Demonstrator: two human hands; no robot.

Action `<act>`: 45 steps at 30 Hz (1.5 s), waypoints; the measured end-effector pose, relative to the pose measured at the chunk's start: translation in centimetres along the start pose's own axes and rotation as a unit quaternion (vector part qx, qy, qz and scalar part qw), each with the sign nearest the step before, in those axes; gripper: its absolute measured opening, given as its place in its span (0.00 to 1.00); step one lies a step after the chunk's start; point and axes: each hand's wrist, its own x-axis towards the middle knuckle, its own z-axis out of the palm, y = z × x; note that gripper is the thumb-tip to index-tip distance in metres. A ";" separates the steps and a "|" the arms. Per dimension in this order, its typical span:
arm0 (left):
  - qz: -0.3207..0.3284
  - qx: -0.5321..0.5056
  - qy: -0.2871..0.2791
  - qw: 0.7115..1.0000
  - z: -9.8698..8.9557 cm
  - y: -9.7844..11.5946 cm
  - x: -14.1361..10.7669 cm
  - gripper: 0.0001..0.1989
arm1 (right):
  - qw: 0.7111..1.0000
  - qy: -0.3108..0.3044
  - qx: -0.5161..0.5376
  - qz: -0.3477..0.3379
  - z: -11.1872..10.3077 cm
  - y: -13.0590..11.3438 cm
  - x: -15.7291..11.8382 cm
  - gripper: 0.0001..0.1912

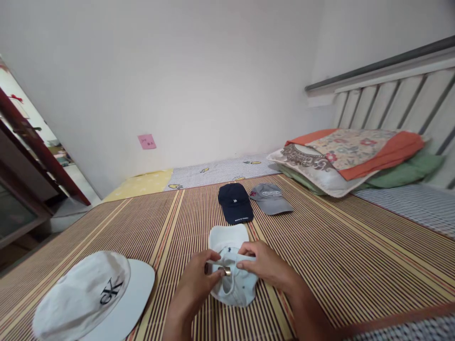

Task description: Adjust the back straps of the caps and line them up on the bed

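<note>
A pale, whitish baseball cap (243,286) lies on the striped mat in front of me, its brim pointing away and its back opening toward me. My left hand (195,279) pinches the back strap at the left, close to a brass-coloured buckle (226,271). On the other side, my right hand (261,263) grips the strap between thumb and fingers. Just beyond the brim sits a navy cap (232,203) with small white lettering, and a grey cap (270,198) touches or nearly touches it on the right. A larger white cap (88,293) with black letters rests at the near left.
The striped bamboo mat (320,255) covers the bed. Pillows (320,173) with an orange floral cover (362,144) are piled at the right by a slatted headboard (398,102). A pink note (147,141) is stuck on the white wall. A door (35,137) stands at the left.
</note>
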 end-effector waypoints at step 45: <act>0.082 -0.389 -0.154 0.904 1.3 -0.3 0.5 0.17 | 0.950 -0.034 0.311 0.010 -0.6 -0.1 -0.1 0.21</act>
